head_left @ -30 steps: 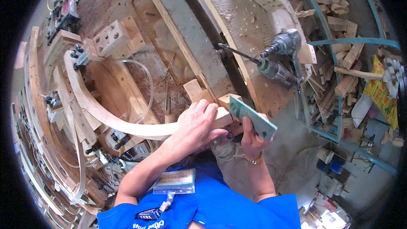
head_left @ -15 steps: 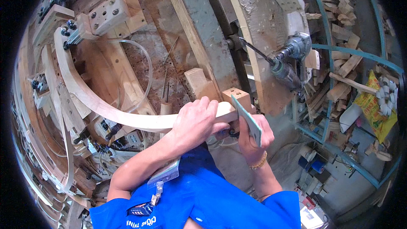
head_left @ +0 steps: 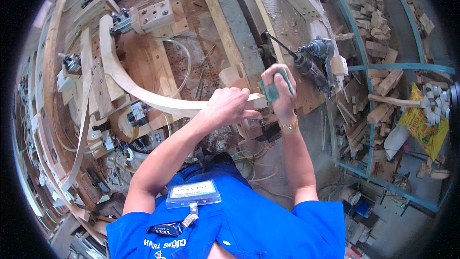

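Arching from beside the metal clamp (head_left: 123,23), the curved wooden piece (head_left: 163,103) is running rightward to my hands. White lettering (head_left: 165,243) is marking the blue shirt (head_left: 273,225); print is filling the hanging badge (head_left: 194,194). I am laying my left hand (head_left: 226,108) palm-down over the wood, fingers pressed together, thumb pointing right. My right hand (head_left: 284,97) is rising beside it, fingers curling over a green pad (head_left: 271,92) at the wood's end. Far right, a yellow bag (head_left: 421,128) is bearing print.
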A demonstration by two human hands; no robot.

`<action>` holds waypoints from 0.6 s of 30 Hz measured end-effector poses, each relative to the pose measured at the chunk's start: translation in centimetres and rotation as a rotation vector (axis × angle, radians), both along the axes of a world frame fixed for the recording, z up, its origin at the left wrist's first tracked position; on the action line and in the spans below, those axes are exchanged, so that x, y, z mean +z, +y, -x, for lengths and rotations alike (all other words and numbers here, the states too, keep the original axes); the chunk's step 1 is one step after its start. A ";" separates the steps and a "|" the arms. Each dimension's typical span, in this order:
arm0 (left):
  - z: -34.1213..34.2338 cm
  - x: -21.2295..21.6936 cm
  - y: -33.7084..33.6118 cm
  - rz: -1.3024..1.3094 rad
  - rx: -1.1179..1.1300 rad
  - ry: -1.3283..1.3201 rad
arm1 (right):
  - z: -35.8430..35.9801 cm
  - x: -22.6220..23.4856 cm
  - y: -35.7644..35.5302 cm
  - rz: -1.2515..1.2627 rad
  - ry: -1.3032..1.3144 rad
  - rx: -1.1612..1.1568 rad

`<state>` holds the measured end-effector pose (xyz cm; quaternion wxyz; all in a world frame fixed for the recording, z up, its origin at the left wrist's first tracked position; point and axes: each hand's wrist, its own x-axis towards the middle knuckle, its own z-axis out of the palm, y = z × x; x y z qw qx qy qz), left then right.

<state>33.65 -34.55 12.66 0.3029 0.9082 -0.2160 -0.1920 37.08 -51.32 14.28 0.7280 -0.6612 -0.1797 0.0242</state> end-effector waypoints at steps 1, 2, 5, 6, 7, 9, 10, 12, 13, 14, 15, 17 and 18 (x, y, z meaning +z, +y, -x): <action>-0.1 0.1 0.0 -0.011 0.011 0.008 | -0.3 -0.4 0.3 0.045 -0.009 -0.017; 0.3 0.1 -0.2 -0.025 0.010 0.027 | 0.2 -0.5 0.3 0.120 0.021 -0.049; 0.6 0.2 -0.3 -0.010 0.065 -0.034 | 1.1 -0.6 -0.1 0.264 -0.074 -0.146; 0.6 0.2 -0.3 -0.046 0.069 -0.010 | 1.1 -0.6 0.0 0.160 -0.027 -0.213; 0.7 0.2 -0.3 -0.050 0.072 -0.032 | 1.3 -0.5 0.0 0.147 -0.064 -0.188; 0.6 0.2 -0.3 -0.053 0.086 -0.071 | 1.2 -0.4 0.1 0.077 -0.226 -0.140; 0.5 0.2 -0.3 -0.049 0.087 -0.062 | 1.2 -0.4 0.2 0.268 -0.239 -0.130; 0.3 0.1 -0.3 -0.059 0.087 -0.049 | 1.2 -0.5 0.3 0.506 -0.348 -0.045; 0.4 0.1 -0.4 -0.063 0.076 -0.032 | 1.3 -0.5 0.1 0.485 -0.243 -0.082; 0.4 0.0 -0.4 -0.054 0.079 -0.042 | 1.4 -0.6 0.0 0.399 -0.376 -0.121; 0.5 0.0 -0.5 -0.044 0.092 -0.062 | 1.7 -0.7 -0.2 0.352 -0.283 -0.155; 0.6 0.0 -0.4 -0.054 0.107 -0.061 | 2.0 -1.0 -0.4 0.182 -0.266 -0.188; 0.7 0.0 -0.4 -0.059 0.112 -0.089 | 2.1 -1.0 -0.5 0.358 -0.212 -0.160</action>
